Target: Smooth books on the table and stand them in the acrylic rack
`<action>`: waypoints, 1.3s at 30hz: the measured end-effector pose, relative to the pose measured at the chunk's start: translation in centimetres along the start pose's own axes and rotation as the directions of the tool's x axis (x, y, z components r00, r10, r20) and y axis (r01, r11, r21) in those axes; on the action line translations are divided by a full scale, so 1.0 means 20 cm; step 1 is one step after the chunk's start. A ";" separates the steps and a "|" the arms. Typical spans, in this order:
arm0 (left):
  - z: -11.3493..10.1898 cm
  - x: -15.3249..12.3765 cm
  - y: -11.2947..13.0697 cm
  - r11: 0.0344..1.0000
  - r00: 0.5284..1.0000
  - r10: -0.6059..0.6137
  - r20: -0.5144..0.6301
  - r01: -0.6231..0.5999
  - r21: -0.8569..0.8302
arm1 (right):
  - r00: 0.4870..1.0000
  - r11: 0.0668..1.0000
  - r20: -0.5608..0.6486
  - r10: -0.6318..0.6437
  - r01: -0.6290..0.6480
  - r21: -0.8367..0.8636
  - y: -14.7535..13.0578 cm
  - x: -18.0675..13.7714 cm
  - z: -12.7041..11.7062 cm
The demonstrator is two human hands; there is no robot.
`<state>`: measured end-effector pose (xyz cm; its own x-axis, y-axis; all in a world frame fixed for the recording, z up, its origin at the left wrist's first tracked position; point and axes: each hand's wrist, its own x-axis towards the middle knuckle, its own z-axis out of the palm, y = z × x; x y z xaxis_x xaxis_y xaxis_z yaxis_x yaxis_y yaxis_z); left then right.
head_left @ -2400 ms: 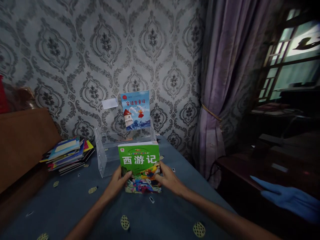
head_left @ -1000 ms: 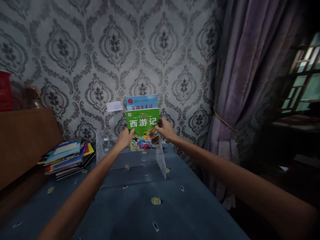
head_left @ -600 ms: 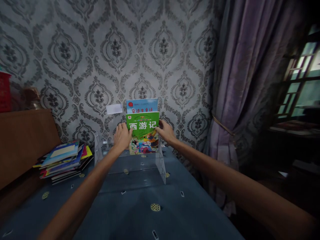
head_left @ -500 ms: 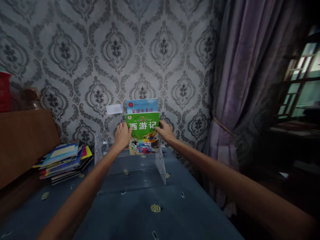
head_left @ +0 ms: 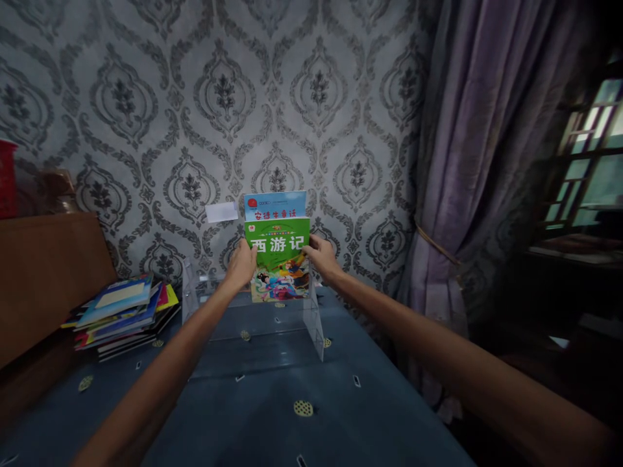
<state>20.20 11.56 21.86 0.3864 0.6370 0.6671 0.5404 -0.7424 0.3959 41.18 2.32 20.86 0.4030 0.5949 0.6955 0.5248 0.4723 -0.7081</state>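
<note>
A green picture book (head_left: 280, 263) with white Chinese characters and cartoon figures stands upright between my hands, its cover facing me. My left hand (head_left: 242, 266) grips its left edge, thumb on the front and the other fingers behind. The opposite edge is pinched by my right hand (head_left: 321, 257) in the same way. Behind it rises a light-blue book (head_left: 275, 205), only its top part showing. Both are at a clear plastic rack (head_left: 314, 327) on the table; whether the green book's lower edge touches the rack, I cannot tell.
To the left lies an uneven stack of books (head_left: 127, 314), beside a brown wooden box (head_left: 51, 279). The dark blue tablecloth (head_left: 253, 421) carries pineapple prints. A white paper label (head_left: 221, 212) shows in front of the patterned wall. A purple curtain (head_left: 467, 162) hangs to the right.
The fingers of my left hand have slipped further behind the green book's edge. Otherwise both books and my right hand are almost where they were.
</note>
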 end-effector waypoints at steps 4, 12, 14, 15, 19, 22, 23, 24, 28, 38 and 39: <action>0.00 0.00 0.01 1.000 1.000 -0.015 0.010 0.015 0.003 | 1.000 0.999 0.004 0.009 -0.009 0.031 -0.01 0.00 0.00; -0.01 0.00 0.00 1.000 1.000 -0.011 0.021 0.011 0.005 | 1.000 0.999 -0.018 0.016 -0.016 0.036 0.01 0.01 0.00; -0.02 -0.01 0.00 1.000 1.000 -0.001 0.023 0.001 0.001 | 1.000 0.999 -0.023 0.018 -0.018 0.034 0.01 0.01 0.00; -0.02 -0.01 0.00 1.000 1.000 0.003 0.025 -0.003 -0.001 | 1.000 0.999 -0.025 0.020 -0.019 0.033 0.01 0.01 -0.01; -0.03 -0.01 0.00 1.000 0.999 0.016 0.035 -0.016 -0.010 | 0.999 0.999 -0.032 0.031 -0.030 0.029 0.00 0.00 -0.01; -0.03 -0.01 0.00 1.000 0.999 0.027 0.044 -0.026 -0.017 | 0.999 0.999 -0.034 0.037 -0.036 0.032 -0.02 0.00 -0.01; -0.03 -0.01 0.00 0.999 0.998 0.031 0.046 -0.030 -0.019 | 0.999 0.999 -0.034 0.039 -0.038 0.035 -0.02 -0.01 -0.01; -0.03 -0.01 -0.01 0.999 0.998 0.035 0.047 -0.034 -0.022 | 0.999 0.999 -0.034 0.041 -0.040 0.037 -0.02 -0.01 -0.01; -0.03 0.00 -0.02 0.998 0.998 0.052 0.046 -0.051 -0.033 | 0.998 0.997 -0.036 0.056 -0.055 0.046 -0.03 -0.01 -0.01; -0.04 0.01 0.00 1.000 0.996 0.021 0.085 -0.020 -0.004 | 0.993 0.989 -0.054 0.106 -0.099 0.113 -0.09 0.01 0.01; -0.04 0.01 0.00 1.000 0.996 0.012 0.090 -0.012 0.000 | 0.992 0.987 -0.053 0.111 -0.104 0.123 -0.09 0.01 0.02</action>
<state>19.68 11.41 22.48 0.4587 0.6441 0.6121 0.5360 -0.7500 0.3875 40.08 1.79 22.27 0.4981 0.6080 0.6182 0.3843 0.4843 -0.7860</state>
